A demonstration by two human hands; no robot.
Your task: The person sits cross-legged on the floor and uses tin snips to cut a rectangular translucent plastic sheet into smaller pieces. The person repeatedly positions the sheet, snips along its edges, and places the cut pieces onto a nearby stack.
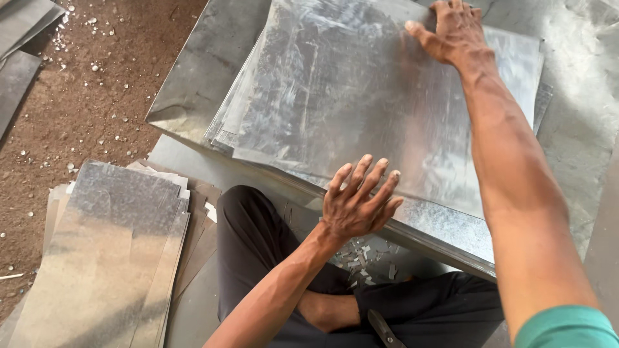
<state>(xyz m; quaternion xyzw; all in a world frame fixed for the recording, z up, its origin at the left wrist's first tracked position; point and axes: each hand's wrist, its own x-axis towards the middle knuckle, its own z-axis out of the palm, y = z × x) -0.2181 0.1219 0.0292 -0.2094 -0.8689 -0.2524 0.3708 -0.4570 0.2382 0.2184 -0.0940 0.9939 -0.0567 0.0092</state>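
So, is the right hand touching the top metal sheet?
Touching. The head view shows the right hand pressed flat, palm down, on the far part of the top metal sheet, with no gap visible.

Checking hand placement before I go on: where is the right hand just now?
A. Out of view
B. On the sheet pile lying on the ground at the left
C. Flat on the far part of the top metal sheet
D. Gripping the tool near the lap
C: the right hand lies palm-down, fingers spread, on the far part of the top metal sheet.

Right hand (456,32) flat on top metal sheet (361,109); left hand (358,206) hovers, fingers (361,177) spread, at its near edge.
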